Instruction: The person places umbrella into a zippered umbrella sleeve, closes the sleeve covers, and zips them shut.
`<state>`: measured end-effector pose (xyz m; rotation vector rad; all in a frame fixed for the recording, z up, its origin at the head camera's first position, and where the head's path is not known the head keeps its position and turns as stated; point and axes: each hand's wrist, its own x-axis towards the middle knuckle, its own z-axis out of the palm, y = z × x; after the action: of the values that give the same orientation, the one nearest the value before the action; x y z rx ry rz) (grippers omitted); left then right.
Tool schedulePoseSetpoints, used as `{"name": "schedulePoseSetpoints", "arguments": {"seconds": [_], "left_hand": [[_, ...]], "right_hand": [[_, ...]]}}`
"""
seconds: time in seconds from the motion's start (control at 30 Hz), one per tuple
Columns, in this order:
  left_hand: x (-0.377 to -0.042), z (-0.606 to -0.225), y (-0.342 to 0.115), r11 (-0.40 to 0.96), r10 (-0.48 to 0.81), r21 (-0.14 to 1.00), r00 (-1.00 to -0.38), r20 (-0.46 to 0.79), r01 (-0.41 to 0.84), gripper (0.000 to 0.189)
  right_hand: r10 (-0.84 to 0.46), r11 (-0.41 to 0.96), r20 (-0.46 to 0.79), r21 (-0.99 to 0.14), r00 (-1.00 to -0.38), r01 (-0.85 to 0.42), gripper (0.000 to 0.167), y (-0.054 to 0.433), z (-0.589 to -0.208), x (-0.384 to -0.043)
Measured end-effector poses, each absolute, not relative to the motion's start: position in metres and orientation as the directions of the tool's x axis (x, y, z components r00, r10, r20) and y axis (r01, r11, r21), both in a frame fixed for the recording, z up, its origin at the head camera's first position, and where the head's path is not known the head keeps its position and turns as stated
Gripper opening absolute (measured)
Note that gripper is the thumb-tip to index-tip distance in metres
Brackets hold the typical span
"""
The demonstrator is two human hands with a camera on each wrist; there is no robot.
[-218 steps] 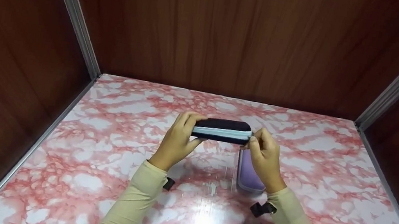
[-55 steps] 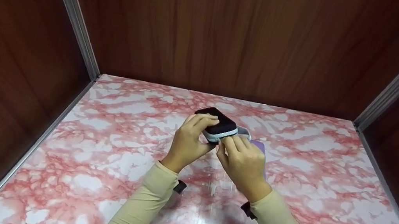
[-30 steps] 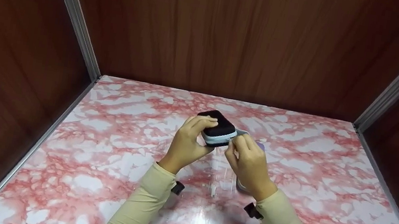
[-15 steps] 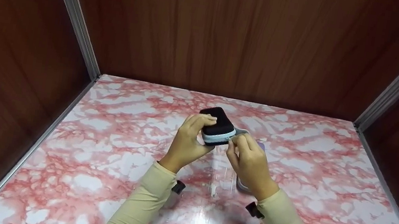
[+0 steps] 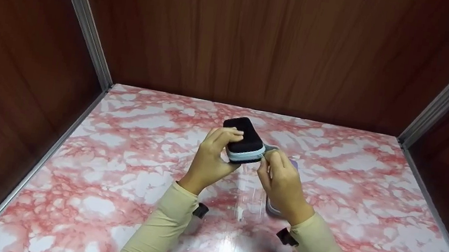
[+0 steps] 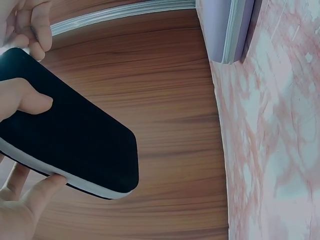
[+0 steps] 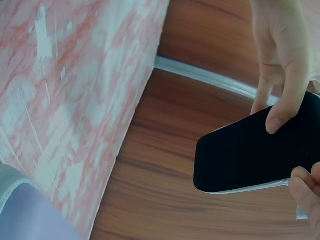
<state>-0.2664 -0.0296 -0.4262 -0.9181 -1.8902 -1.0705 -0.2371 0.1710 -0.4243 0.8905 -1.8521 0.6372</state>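
A black zip case (image 5: 247, 140) with a pale blue zipper band (image 5: 246, 154) is held above the table, one short end turned towards me. My left hand (image 5: 211, 159) grips it from the left, fingers over the top and thumb underneath. At the near right corner, my right hand (image 5: 282, 183) pinches at the zipper, its fingertips covering most of the pull. A grey strap (image 5: 271, 147) sticks out beside those fingers. In the right wrist view, the case's dark broad face (image 7: 245, 150) shows between both hands. Whether the zipper is fully closed cannot be made out.
A purple case (image 6: 222, 30) lies on the table under my right hand, mostly hidden by it in the head view. The pink-and-white marbled table (image 5: 107, 197) is bounded by brown wood-grain panels (image 5: 238, 34) with metal corner strips (image 5: 85, 16).
Since the first frame, the case has turned from sideways to end-on. Over the last two seconds, my right hand has moved right along the zipper to the corner; my left hand keeps its grip.
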Motion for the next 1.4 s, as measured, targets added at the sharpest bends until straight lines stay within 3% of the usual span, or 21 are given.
{"name": "schedulePoseSetpoints", "arguments": {"seconds": [0.3,0.53,0.83,1.4], "left_hand": [[-0.268,-0.428,-0.03,0.365,0.217,0.346,-0.44,0.871,0.864,0.051],[-0.267,-0.428,-0.031,0.354,0.216,0.347,-0.437,0.873,0.868,0.052],[-0.266,-0.426,-0.03,0.342,0.215,0.344,-0.429,0.877,0.874,0.054],[-0.267,-0.425,-0.031,0.312,0.232,0.333,-0.411,0.882,0.89,0.052]], "right_hand": [[-0.217,0.564,0.888,-0.224,-0.405,-0.794,0.006,0.173,-0.427,-0.237],[-0.2,0.53,0.887,-0.26,-0.417,-0.807,0.006,0.174,-0.427,-0.238],[-0.159,0.495,0.866,-0.346,-0.474,-0.797,0.01,0.173,-0.425,-0.239],[-0.184,0.493,0.755,-0.483,-0.63,-0.723,0.015,0.179,-0.414,-0.238]]}}
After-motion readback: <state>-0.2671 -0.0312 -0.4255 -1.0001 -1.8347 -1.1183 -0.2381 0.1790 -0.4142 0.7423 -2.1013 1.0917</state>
